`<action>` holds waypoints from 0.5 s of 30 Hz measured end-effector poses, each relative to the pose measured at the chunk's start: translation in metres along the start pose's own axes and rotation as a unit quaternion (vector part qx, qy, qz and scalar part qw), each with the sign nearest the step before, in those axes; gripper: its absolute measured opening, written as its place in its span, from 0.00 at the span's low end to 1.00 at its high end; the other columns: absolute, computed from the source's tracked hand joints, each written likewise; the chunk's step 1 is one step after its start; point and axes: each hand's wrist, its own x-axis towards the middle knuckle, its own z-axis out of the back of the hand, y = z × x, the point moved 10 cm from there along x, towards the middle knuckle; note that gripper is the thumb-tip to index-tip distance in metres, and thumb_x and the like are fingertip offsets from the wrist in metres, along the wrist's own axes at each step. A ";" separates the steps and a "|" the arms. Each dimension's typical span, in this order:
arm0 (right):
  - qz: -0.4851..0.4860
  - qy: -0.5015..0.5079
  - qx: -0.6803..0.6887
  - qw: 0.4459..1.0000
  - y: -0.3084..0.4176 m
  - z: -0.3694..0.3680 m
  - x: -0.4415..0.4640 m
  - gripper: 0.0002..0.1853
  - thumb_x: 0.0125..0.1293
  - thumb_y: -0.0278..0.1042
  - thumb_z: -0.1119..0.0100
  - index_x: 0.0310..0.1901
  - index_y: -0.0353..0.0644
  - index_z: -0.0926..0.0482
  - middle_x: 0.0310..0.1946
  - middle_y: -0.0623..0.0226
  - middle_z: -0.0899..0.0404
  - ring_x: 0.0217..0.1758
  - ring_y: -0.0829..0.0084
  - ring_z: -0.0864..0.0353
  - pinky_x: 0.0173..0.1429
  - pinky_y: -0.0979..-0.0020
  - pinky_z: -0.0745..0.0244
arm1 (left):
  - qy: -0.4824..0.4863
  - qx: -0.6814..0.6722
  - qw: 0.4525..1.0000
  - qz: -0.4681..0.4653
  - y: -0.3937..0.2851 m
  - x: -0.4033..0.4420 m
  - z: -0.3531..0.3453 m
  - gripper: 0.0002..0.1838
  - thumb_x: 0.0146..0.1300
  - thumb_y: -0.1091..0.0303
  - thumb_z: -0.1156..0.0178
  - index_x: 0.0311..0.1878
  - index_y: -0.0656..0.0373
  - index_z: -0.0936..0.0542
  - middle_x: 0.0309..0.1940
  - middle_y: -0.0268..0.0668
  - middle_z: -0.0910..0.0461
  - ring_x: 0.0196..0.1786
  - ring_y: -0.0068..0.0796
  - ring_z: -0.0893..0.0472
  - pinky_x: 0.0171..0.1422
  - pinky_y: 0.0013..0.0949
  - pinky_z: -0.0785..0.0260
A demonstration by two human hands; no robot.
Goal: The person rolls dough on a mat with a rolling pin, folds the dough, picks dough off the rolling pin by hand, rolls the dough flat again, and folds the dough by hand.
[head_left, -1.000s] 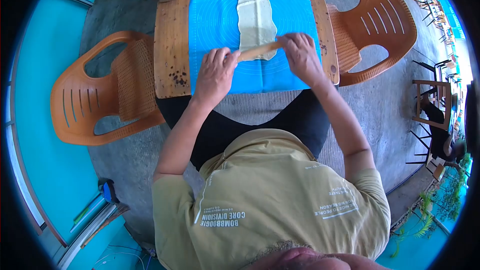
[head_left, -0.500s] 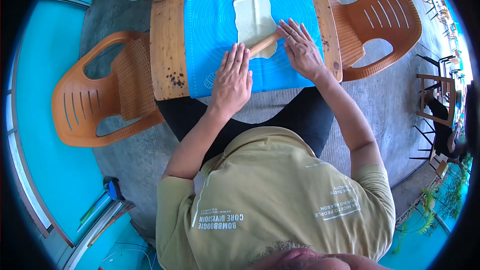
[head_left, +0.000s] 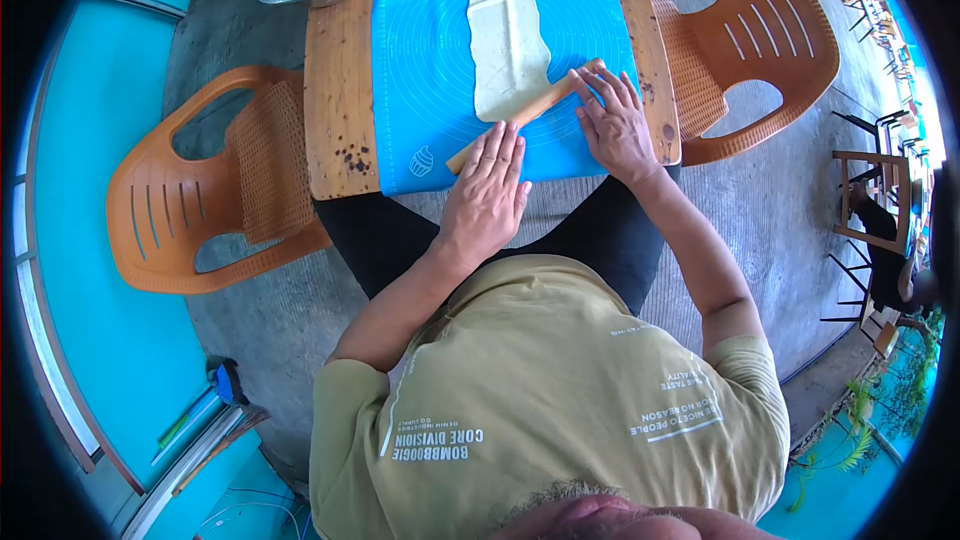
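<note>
1. Rolling pin lies slantwise on the blue mat covering the worktop, left end nearer its front edge.
2. Left hand, closer to that edge, rests across it, fingers straight, pressed together.
3. Right hand reaches its farther end, fingers slightly spread.
4. Dough stretches lengthwise away beyond it.

This place is looking like a casual eatery or canteen: orange plastic chairs are flanking a wooden desk, further wooden furniture is stretching in a line along the right edge, a bare grey floor is running beneath, a turquoise wall is rising at left, and leafy plants are growing at lower right.
</note>
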 end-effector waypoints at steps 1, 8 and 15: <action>0.002 -0.001 0.000 1.000 0.001 0.001 0.000 0.23 0.77 0.36 0.40 0.72 0.49 0.23 0.76 0.65 0.28 0.85 0.56 0.38 0.86 0.45 0.43 | -0.002 0.001 1.000 0.000 0.000 0.000 0.001 0.35 0.81 0.59 0.49 0.80 0.75 0.39 0.83 0.57 0.41 0.87 0.51 0.44 0.91 0.52 0.54; 0.019 -0.045 0.030 0.998 0.004 0.009 0.004 0.16 0.77 0.35 0.40 0.62 0.44 0.19 0.73 0.62 0.24 0.83 0.53 0.34 0.85 0.47 0.40 | -0.013 -0.007 1.000 -0.023 -0.004 -0.004 0.000 0.34 0.80 0.59 0.47 0.79 0.74 0.36 0.82 0.56 0.38 0.86 0.51 0.42 0.91 0.50 0.51; 0.047 -0.088 0.038 0.994 0.002 0.013 -0.008 0.13 0.72 0.28 0.37 0.56 0.41 0.18 0.64 0.64 0.18 0.76 0.55 0.25 0.79 0.46 0.32 | -0.122 -0.080 0.989 -0.009 0.015 0.000 0.031 0.26 0.74 0.65 0.37 0.72 0.63 0.23 0.69 0.46 0.23 0.72 0.48 0.25 0.77 0.49 0.35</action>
